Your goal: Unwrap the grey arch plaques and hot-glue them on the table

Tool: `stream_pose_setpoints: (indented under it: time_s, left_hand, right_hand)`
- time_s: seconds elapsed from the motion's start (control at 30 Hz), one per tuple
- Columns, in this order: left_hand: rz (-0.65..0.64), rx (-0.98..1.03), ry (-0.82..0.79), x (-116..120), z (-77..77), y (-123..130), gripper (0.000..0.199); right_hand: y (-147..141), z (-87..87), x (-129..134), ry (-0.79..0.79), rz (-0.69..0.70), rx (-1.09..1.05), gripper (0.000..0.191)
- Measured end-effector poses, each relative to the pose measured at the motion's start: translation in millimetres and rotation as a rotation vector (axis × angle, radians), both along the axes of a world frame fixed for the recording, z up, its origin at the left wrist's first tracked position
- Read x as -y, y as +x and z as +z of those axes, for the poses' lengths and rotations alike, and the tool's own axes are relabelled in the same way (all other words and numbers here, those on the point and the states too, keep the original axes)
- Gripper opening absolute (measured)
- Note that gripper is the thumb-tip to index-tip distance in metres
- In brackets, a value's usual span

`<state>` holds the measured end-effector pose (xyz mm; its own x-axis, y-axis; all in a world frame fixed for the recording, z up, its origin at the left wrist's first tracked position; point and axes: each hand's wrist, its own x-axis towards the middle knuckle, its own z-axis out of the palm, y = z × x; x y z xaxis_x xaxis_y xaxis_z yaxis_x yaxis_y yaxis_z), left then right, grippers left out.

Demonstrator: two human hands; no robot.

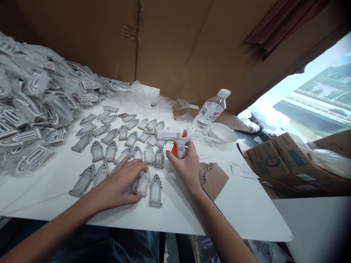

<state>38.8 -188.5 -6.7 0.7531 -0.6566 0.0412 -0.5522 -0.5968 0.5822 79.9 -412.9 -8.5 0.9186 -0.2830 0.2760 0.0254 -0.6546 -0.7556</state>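
Risk: right hand (186, 165) grips the glue gun (175, 138), its nozzle near the left hand (122, 182), flat, fingers spread, on arch pieces (142, 182) — a burn or stray glue seems possible.

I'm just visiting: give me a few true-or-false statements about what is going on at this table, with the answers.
1. The right hand holds a glue gun. True.
2. The left hand lifts a bottle. False: it rests flat on the grey arch pieces; the bottle lies untouched.
3. The glue gun's trigger is orange. True.
4. The bowl is black. False: it is white.
5. Bagged pieces are piled at the left. True.
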Motion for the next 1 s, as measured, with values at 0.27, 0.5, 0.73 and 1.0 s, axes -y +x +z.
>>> stream_pose_setpoints:
  time_s: [0.27, 0.5, 0.73, 1.0]
  left_hand:
    - [0.391, 0.038, -0.085, -19, 10.8, -1, 0.061]
    - [0.498, 0.126, -0.012, -40, 30.9, 21, 0.064]
    - [0.49, 0.062, 0.018, -32, 23.2, 26, 0.061]
    - [0.406, 0.203, -0.007, -33, 11.0, 24, 0.064]
  right_hand:
    - [0, 2.9, 2, -0.044, -0.021, 0.031, 0.038]
    - [-3, -3.7, -3, -0.276, -0.01, 0.127, 0.037]
    - [-7, -12.6, -11, -0.438, 0.105, 0.275, 0.034]
    - [-9, -16.4, -14, -0.462, 0.22, 0.277, 0.029]
